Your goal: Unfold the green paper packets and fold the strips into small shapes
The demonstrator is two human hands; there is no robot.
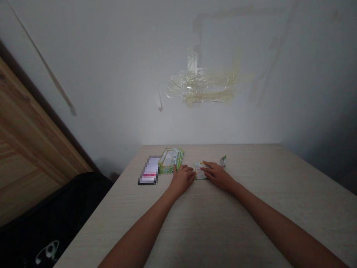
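A small green-and-white printed packet (198, 172) lies flat on the table between my two hands. My right hand (219, 175) rests over its right part, palm down, with outstretched fingers on the printed face and hiding that side. At the packet's left edge is my left hand (182, 179), its fingers bent a little and apart, the tips at or just beside the edge. Close behind my left hand sits a stack of similar green-and-white packets (170, 160). Neither hand is wrapped around anything.
A phone-like device (149, 172) with a pixelated screen lies left of the stack. A crumpled green-and-silver scrap (223, 161) is beyond my right hand. The pale wooden table (178, 238) meets a wall with tape (200, 87). A black bag-like item (55, 212) stands at the left.
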